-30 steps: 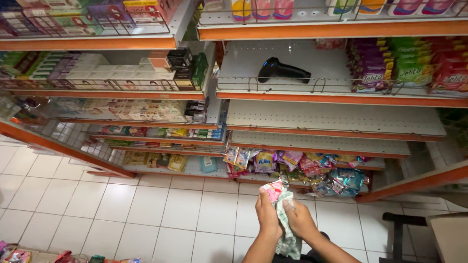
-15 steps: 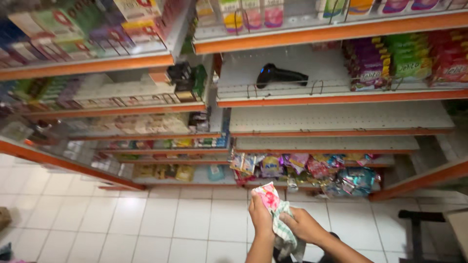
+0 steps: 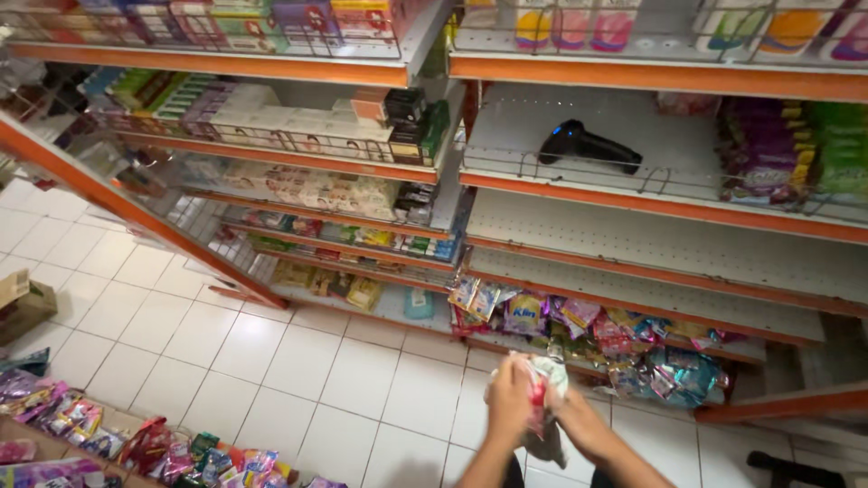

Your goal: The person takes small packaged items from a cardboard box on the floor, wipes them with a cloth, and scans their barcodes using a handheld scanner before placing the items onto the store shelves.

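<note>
Both hands grip one crumpled snack packet near the floor: left hand and right hand have fingers closed around it, seemingly mid-restocking; shelving it calls for reaching far toward the bottom shelf.

orange shelf edges, black scanner, white floor tiles

Scanner: black handheld one, lying alone on a white wire shelf, upper right.
Snack packets: colourful heap spilling along the bottom shelf, right of centre.
Boxes: white and green rows packed on the left shelves, black ones at the end.
Floor: white tiles, grey grout.
Loose packets: bright wrappers piled at lower left.
Carton: brown cardboard, far left on the tiles.
</note>
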